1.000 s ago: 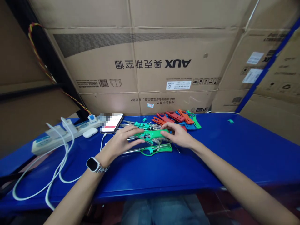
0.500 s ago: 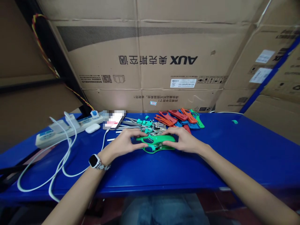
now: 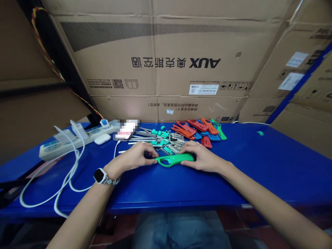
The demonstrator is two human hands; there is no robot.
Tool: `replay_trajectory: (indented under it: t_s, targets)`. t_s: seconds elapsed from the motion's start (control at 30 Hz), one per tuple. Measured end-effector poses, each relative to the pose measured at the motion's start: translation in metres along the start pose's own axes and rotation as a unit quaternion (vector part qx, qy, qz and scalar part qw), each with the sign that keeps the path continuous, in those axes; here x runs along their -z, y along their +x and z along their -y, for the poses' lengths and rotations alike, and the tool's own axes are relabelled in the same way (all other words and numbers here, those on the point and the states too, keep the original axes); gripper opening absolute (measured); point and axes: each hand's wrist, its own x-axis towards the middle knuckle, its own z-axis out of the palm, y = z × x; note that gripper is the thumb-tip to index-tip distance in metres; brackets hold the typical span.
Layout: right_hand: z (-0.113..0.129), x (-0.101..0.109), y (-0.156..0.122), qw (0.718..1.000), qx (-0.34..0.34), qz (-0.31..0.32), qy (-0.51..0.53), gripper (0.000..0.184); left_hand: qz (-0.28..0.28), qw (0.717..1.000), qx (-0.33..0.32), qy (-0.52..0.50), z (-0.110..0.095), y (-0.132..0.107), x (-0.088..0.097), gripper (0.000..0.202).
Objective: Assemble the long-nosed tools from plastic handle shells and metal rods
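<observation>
A green plastic handle [image 3: 174, 159] lies flat on the blue table [image 3: 259, 166], pressed between both hands. My left hand [image 3: 135, 156], with a watch on its wrist, has its fingers curled onto the handle's left end. My right hand [image 3: 201, 157] covers and presses the right end. Just behind lies a heap of metal rods and small teal parts [image 3: 160, 140]. Further back sits a pile of red, blue and green handles [image 3: 199, 129].
A phone [image 3: 126, 129], a white earbud case [image 3: 102, 139] and a power strip [image 3: 75, 140] with white cables [image 3: 62, 183] lie at the left. Large cardboard boxes [image 3: 181, 62] wall the back. A small teal piece [image 3: 260, 133] lies at the right.
The upper green handle came down onto the lower one on the table, and both hands now press it flat. The camera view shifted slightly.
</observation>
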Motion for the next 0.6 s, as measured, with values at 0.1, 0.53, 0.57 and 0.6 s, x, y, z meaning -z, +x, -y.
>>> replay_trajectory:
  t_s: [0.1, 0.53, 0.57, 0.6]
  targets:
    - [-0.0001, 0.0004, -0.0005, 1.0, -0.007, 0.005, -0.019, 0.026, 0.004, 1.0, 0.007, 0.003, 0.0002, 0.0001, -0.0008, 0.02]
    - [-0.0031, 0.0017, -0.0005, 1.0, -0.003, 0.006, -0.01, 0.022, 0.005, 0.999, -0.008, 0.031, 0.004, -0.0001, -0.0032, 0.023]
    - [-0.0031, 0.0016, -0.0002, 1.0, -0.004, 0.008, -0.01, 0.022, 0.004, 0.999, -0.011, 0.034, 0.0041, 0.0001, -0.0036, 0.023]
    - [-0.0028, 0.0017, 0.0001, 1.0, -0.005, 0.01, -0.009, 0.021, 0.004, 0.999, -0.014, 0.036, 0.0039, 0.0003, -0.0038, 0.023]
